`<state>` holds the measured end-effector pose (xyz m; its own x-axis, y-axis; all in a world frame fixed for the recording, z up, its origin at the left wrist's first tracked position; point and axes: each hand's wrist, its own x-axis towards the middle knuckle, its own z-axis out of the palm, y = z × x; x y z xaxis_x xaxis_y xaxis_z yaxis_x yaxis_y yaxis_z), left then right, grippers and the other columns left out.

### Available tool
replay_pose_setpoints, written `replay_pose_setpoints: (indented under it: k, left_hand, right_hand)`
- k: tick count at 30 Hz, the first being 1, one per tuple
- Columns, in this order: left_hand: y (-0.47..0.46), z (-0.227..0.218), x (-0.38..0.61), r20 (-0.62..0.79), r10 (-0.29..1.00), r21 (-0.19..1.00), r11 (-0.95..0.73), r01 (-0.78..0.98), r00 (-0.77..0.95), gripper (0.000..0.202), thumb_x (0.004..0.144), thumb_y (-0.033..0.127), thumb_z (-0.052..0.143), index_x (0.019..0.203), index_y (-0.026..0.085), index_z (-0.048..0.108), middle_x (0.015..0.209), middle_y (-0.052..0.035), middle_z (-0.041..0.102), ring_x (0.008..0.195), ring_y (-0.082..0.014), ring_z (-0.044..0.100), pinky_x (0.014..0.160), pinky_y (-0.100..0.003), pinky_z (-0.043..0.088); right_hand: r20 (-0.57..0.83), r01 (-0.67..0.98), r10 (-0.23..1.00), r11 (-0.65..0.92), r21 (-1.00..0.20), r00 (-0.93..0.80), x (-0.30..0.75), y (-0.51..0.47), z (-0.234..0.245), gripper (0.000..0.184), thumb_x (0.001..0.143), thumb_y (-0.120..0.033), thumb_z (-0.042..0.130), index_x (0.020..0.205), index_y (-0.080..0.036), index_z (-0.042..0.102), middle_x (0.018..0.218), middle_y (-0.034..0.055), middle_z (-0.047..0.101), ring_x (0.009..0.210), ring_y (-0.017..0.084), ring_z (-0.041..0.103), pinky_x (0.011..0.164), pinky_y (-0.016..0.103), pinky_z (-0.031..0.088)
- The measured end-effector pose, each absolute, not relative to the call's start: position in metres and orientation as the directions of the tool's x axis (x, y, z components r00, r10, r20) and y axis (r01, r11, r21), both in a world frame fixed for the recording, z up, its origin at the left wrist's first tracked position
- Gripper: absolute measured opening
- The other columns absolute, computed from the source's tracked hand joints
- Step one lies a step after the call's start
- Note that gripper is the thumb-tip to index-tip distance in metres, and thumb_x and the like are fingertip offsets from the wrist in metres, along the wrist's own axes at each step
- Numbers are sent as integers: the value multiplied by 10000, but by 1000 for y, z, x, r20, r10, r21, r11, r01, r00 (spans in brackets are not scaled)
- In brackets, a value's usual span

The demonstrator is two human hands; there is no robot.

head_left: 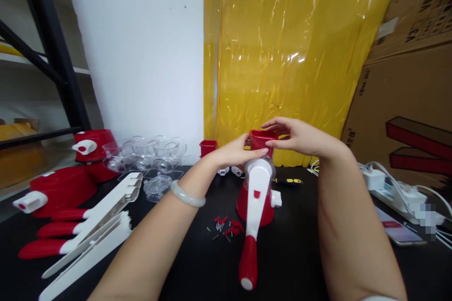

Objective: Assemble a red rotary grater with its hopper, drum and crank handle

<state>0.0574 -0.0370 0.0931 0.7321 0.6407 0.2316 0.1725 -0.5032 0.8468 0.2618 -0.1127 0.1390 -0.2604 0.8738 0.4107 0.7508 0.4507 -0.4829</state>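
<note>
A red and white rotary grater (259,193) stands upright on the black table, its white crank handle (249,258) with the red grip hanging toward me. A red pusher (259,138) with a rectangular opening sits at its top. My left hand (235,151) is closed around the pusher's lower left side, thumb across the front and most fingers hidden behind. From the right, my right hand (294,137) holds the pusher's upper part, thumb in front and fingers curved over the back rim. Small red clips (235,227) and screws (219,227) lie left of the base.
At left are red grater bases (67,188), white crank handles (92,235) and clear plastic housings (155,155). A yellow-black screwdriver (289,181) lies behind the grater. To the right are a power strip (399,197), a phone (399,228) and a large cardboard box (406,89).
</note>
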Motion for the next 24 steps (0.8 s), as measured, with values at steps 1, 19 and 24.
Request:
replay_pose_setpoints:
  k: [1,19,24]
  left_hand:
    - [-36,92,57,217,639,858,-485,168,738,787,726,593,711,1349,184,461,1357,-188,563,1083,-334,638,737,-413,560]
    - [-34,89,67,398,644,785,-607,120,654,541,668,440,811,1061,138,595,1141,-157,685,1017,-251,661,863,-417,528]
    - [-33,87,69,422,646,772,-624,123,636,465,653,408,814,975,149,600,1044,-118,712,938,-220,676,825,-382,531]
  right_hand:
    - [407,736,874,457,-499,-267,265,-112,139,524,750,-455,727,1204,-225,600,1234,85,666,1124,235,635,1003,425,509]
    - [395,931,919,128,-341,19,248,-133,142,1031,683,-650,698,1512,-186,295,986,129,733,825,285,695,712,398,542]
    - [432,960,898,38,-277,89,229,-130,140,1166,681,-713,655,1554,-126,152,990,167,728,841,319,695,669,390,528]
